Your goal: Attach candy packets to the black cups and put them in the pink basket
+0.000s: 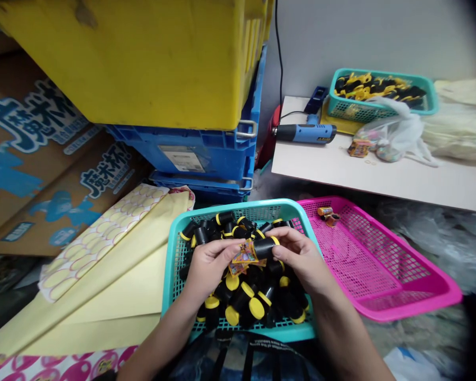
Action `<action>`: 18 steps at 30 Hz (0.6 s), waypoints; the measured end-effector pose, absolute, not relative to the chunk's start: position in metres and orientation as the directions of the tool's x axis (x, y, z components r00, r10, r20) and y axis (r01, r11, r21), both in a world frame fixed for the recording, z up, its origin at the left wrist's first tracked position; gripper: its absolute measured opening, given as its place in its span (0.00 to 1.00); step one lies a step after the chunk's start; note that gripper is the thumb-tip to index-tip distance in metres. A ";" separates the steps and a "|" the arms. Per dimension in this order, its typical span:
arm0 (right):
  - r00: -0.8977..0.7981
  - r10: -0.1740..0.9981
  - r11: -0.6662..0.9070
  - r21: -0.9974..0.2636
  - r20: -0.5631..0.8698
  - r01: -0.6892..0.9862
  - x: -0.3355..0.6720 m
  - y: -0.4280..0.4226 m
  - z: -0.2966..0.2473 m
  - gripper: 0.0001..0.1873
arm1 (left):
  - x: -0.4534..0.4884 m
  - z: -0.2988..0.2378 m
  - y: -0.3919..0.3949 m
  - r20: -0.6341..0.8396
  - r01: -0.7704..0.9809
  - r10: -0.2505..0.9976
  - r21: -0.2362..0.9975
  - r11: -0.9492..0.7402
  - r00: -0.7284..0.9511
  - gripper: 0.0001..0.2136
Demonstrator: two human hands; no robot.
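Note:
My left hand (211,267) pinches a small orange printed label (244,255) between thumb and fingertips. My right hand (303,259) grips a small black canister (264,248) by its yellow-capped end. The label meets the canister's other end; whether it goes around it I cannot tell. Another orange label piece (238,269) shows just below. Both hands are over a turquoise basket (170,264) filled with many black canisters with yellow caps (256,308).
A pink basket (381,264) on the right has a few orange-labelled canisters (328,216). On the white table (388,180) are a blue heat gun (305,133), a plastic bag (400,132) and another turquoise basket (381,111). Yellow (154,63) and blue crates (218,153) stand ahead, cartons (31,159) left.

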State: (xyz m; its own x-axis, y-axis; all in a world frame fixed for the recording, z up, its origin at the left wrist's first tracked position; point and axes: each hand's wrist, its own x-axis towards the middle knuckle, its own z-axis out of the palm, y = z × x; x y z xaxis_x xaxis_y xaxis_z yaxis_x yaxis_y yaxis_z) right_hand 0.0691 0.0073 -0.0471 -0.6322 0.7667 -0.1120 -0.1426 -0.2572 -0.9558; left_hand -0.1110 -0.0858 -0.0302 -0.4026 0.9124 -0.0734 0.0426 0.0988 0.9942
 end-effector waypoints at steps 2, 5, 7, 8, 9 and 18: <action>-0.626 0.771 -0.246 -0.962 -0.120 -0.119 0.068 0.006 -0.046 0.18 | -0.111 -0.030 -0.086 -0.071 0.061 0.912 0.993 0.105 -0.403 0.06; -0.618 0.774 -0.247 -0.964 -0.137 -0.096 0.064 0.003 -0.045 0.19 | -0.111 -0.029 -0.086 -0.086 0.056 0.912 0.991 0.118 -0.401 0.06; -0.621 0.769 -0.265 -0.959 -0.149 -0.097 0.060 0.000 -0.046 0.20 | -0.111 -0.028 -0.087 -0.112 0.006 0.916 0.992 0.124 -0.384 0.07; -0.626 0.764 -0.276 -0.956 -0.156 -0.098 0.059 -0.002 -0.046 0.21 | -0.110 -0.027 -0.087 -0.135 -0.039 0.921 0.991 0.130 -0.365 0.08; -0.634 0.756 -0.285 -0.953 -0.160 -0.099 0.057 -0.003 -0.047 0.21 | -0.109 -0.026 -0.087 -0.159 -0.093 0.927 0.986 0.135 -0.340 0.11; -0.769 0.627 -0.531 -0.792 -0.125 -0.303 0.045 -0.018 -0.055 0.17 | -0.092 -0.024 -0.087 -0.167 -0.326 0.943 0.943 0.068 -0.287 0.13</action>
